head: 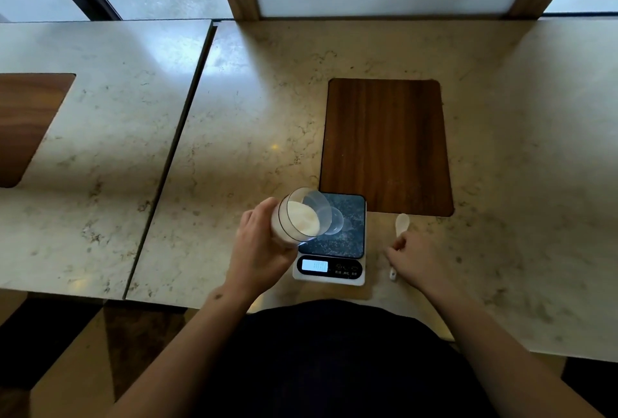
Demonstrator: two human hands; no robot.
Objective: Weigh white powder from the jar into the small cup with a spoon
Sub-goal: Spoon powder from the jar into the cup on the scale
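My left hand [259, 247] grips a clear jar [297, 217] of white powder, tilted with its open mouth facing right over the scale. A small clear cup [337, 222] stands on the scale's dark platform [349, 233], partly hidden behind the jar's rim. The scale's display [314, 265] is lit, its digits too blurred to read. A white plastic spoon [400, 223] lies on the counter right of the scale. My right hand [413, 262] rests over its handle, fingers curled around it; the bowl sticks out beyond my fingers.
A dark wooden inset panel [386, 146] lies in the marble counter [234, 136] just beyond the scale. A seam [174, 146] splits the counter from a second slab at left, which has another wooden inset [26, 123]. The counter's near edge runs by my body.
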